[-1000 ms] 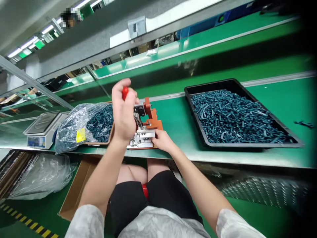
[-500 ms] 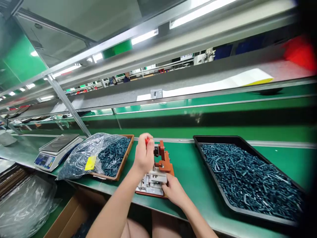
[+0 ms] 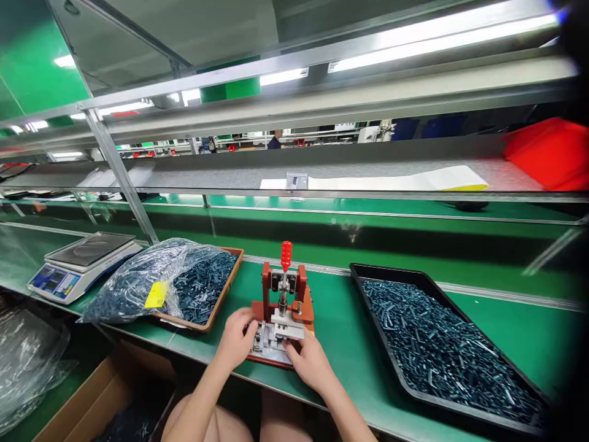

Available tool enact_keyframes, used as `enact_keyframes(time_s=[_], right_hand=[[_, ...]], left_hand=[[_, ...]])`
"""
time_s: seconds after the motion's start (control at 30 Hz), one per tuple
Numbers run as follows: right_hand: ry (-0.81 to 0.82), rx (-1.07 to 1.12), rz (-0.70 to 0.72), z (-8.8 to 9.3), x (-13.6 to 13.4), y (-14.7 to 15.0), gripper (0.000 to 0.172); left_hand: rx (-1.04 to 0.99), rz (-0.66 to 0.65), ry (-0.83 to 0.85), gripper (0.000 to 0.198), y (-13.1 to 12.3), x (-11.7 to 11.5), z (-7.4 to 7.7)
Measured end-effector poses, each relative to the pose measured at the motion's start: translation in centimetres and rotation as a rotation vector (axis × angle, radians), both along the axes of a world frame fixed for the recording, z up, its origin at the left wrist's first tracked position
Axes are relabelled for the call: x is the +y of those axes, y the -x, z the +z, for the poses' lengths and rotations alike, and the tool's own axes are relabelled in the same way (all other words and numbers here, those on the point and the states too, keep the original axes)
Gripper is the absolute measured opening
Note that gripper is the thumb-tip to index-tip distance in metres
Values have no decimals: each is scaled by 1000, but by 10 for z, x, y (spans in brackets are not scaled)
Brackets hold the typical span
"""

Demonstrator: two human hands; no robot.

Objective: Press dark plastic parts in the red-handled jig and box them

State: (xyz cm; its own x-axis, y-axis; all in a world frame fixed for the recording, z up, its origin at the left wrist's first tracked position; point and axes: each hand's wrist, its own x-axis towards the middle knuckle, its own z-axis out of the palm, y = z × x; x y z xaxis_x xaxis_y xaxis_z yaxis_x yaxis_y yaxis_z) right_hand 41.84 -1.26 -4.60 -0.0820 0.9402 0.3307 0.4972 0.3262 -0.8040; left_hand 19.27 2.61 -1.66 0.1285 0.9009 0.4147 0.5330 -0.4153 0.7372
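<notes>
A small orange-red hand press [image 3: 284,310] with a red-handled lever [image 3: 286,255] standing upright sits on the green bench in front of me. My left hand [image 3: 237,337] rests at the left side of the press's metal base plate [image 3: 265,344], fingers curled against it. My right hand [image 3: 310,363] touches the front right of the same plate, fingers bent. Whether either hand pinches a small part is hidden. Nothing grips the lever.
A black tray [image 3: 405,393] of small dark parts lies to the right. A brown tray [image 3: 225,288] with a clear bag of similar parts [image 3: 147,282] lies to the left, beside a weighing scale [image 3: 78,264]. A cardboard box [image 3: 87,405] stands below the bench. A conveyor belt [image 3: 368,245] runs behind.
My left hand has let go of the red lever and dropped to the press's base. The lever now stands upright. The camera has tilted up.
</notes>
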Motion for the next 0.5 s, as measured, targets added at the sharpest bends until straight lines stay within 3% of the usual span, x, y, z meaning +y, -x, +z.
enact_keyframes(time_s=[0.07, 0.13, 0.33, 0.5], right_hand=[[11, -18, -16, 0, 1, 2, 35], [17, -36, -35, 0, 2, 3, 35], [57, 3, -24, -10, 8, 1, 32], [37, 17, -56, -14, 11, 2, 30]], left_hand=[[-28, -112, 121, 26, 6, -1, -16], [-165, -129, 200, 26, 8, 1, -22], [-954, -38, 436, 50, 15, 9, -27], [-1025, -48, 376, 56, 13, 9, -24]])
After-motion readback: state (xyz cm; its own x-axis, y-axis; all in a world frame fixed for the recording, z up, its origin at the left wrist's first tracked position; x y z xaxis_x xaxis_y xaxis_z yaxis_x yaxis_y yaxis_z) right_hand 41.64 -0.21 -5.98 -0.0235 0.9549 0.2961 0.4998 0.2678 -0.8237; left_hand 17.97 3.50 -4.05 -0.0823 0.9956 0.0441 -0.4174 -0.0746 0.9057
